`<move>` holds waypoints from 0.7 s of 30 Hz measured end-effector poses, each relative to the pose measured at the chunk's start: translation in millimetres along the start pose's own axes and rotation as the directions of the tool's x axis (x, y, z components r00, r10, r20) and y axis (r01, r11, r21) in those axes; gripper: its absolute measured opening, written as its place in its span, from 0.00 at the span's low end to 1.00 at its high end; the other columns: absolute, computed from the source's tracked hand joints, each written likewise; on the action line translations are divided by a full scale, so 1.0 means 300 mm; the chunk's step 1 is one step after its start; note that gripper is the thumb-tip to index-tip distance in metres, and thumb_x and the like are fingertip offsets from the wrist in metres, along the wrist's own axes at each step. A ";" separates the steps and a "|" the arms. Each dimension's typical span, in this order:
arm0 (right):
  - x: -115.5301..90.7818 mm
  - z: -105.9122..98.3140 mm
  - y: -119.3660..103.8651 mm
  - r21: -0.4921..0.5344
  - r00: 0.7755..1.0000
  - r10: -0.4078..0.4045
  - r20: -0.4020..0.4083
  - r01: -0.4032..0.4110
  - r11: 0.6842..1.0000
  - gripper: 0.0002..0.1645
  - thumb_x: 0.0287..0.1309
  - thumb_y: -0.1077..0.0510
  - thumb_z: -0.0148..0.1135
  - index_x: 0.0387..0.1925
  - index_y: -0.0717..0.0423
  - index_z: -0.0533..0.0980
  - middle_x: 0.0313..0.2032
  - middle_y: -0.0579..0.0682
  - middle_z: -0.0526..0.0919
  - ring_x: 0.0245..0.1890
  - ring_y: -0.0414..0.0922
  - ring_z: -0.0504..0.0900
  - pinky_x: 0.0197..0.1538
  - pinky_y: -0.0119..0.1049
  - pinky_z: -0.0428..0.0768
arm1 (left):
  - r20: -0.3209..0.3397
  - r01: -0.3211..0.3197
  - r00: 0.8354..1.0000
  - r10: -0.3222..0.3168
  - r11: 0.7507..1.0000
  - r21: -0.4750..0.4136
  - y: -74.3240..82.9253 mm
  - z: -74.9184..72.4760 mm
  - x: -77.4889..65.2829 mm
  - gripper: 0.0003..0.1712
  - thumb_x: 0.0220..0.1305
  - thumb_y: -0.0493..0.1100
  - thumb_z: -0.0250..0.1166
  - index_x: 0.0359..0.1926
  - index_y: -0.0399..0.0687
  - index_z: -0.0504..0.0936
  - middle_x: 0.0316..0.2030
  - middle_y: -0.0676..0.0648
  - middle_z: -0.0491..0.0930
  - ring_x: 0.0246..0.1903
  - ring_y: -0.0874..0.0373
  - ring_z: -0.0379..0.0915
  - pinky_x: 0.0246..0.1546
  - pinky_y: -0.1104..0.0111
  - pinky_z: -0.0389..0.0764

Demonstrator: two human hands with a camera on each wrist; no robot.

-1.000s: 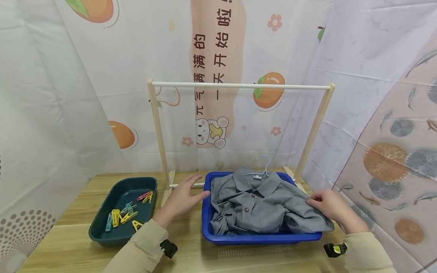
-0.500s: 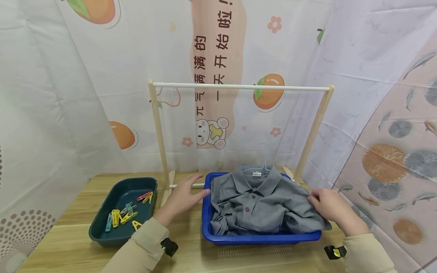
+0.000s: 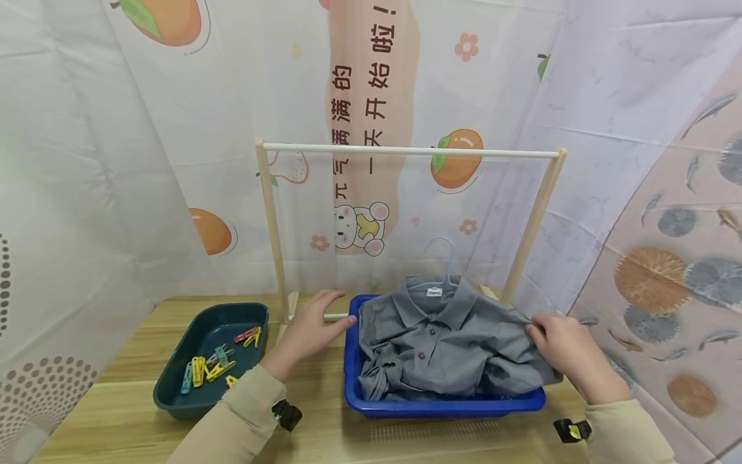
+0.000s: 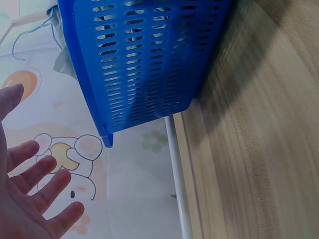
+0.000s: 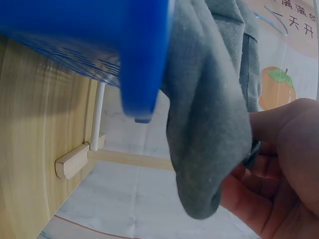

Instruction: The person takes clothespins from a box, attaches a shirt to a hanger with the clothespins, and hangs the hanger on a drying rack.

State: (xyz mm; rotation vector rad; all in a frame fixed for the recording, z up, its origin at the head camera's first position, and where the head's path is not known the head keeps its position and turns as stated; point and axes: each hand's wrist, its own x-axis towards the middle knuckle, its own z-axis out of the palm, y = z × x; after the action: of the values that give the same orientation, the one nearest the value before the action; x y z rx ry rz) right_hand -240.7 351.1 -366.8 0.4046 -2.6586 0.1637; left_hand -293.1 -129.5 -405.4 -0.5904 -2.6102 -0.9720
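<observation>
A grey button-up shirt (image 3: 452,351) lies bunched in a blue basket (image 3: 446,407), its collar facing up. From the collar rises a light blue hanger (image 3: 447,258), hook upward. At the basket's right side my right hand (image 3: 570,348) pinches the shirt near its shoulder; in the right wrist view the fingers (image 5: 254,194) are curled behind the grey cloth (image 5: 204,124). My left hand (image 3: 310,335) is beside the basket's left rim with spread fingers, holding nothing. The left wrist view shows that hand (image 4: 35,194) apart from the slotted basket wall (image 4: 139,64).
Behind the basket stands a wooden rack with a white top rail (image 3: 406,150) and pale uprights (image 3: 536,219). To the left, a dark green tray (image 3: 165,386) holds several coloured clothespins (image 3: 217,367). A patterned curtain (image 3: 232,129) hangs behind the wooden table (image 3: 104,399).
The hanger's hook has risen and swung to stand more upright, and the collar has come up a little. My right hand has lifted the shirt's side slightly. The left hand has barely moved.
</observation>
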 end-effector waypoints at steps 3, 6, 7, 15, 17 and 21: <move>0.003 -0.007 0.001 -0.010 0.998 -0.020 -0.056 0.020 1.000 0.21 0.65 0.61 0.64 0.20 0.48 0.66 0.17 0.44 0.66 0.18 0.44 0.68 0.24 0.46 0.68 | -0.003 -0.008 1.000 0.008 1.000 -0.004 0.007 -0.007 0.003 0.38 0.67 0.66 0.65 0.69 0.50 0.75 0.68 0.45 0.72 0.67 0.45 0.68 0.63 0.47 0.71; 0.004 -0.013 0.003 -0.013 0.993 -0.044 -0.107 0.043 0.999 0.19 0.63 0.63 0.66 0.20 0.49 0.68 0.18 0.45 0.70 0.18 0.44 0.70 0.23 0.47 0.70 | -0.004 -0.011 1.000 0.011 1.000 0.006 0.012 -0.014 0.006 0.38 0.67 0.65 0.65 0.69 0.49 0.75 0.68 0.45 0.72 0.67 0.45 0.68 0.63 0.47 0.71; 0.003 -0.014 0.005 -0.014 0.992 -0.048 -0.119 0.046 0.999 0.18 0.62 0.63 0.67 0.21 0.50 0.70 0.18 0.45 0.71 0.18 0.44 0.71 0.23 0.48 0.71 | -0.004 -0.012 1.000 0.012 1.000 0.009 0.013 -0.017 0.007 0.38 0.67 0.65 0.65 0.69 0.49 0.75 0.68 0.44 0.72 0.67 0.46 0.68 0.63 0.48 0.71; 0.009 -0.036 0.012 -0.031 0.982 -0.045 -0.185 0.040 0.999 0.10 0.60 0.64 0.69 0.25 0.57 0.76 0.24 0.56 0.81 0.22 0.57 0.81 0.26 0.56 0.76 | -0.019 -0.036 0.999 0.036 0.999 0.028 0.017 -0.037 0.017 0.39 0.67 0.65 0.66 0.69 0.47 0.75 0.67 0.43 0.73 0.66 0.44 0.69 0.63 0.47 0.71; 0.012 -0.043 0.013 -0.041 0.974 -0.057 -0.221 0.049 0.998 0.12 0.58 0.65 0.69 0.23 0.56 0.75 0.23 0.56 0.81 0.22 0.58 0.81 0.26 0.57 0.76 | -0.020 -0.035 0.999 0.036 0.999 0.035 0.019 -0.043 0.021 0.39 0.67 0.64 0.66 0.69 0.46 0.75 0.66 0.43 0.73 0.65 0.45 0.69 0.63 0.47 0.72; 0.022 -0.057 0.015 -0.037 0.961 -0.061 -0.271 0.053 0.998 0.11 0.57 0.66 0.70 0.23 0.58 0.75 0.25 0.59 0.82 0.25 0.61 0.82 0.30 0.60 0.77 | -0.021 -0.036 0.999 0.037 0.999 0.040 0.028 -0.061 0.027 0.39 0.67 0.64 0.66 0.69 0.46 0.74 0.66 0.43 0.73 0.64 0.44 0.71 0.61 0.47 0.73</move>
State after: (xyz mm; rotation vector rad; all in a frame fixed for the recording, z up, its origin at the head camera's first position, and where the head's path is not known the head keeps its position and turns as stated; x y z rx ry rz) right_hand -240.6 356.7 -348.8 0.4165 -2.3739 0.1509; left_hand -294.0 -133.6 -384.2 -0.6117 -2.5837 -0.9081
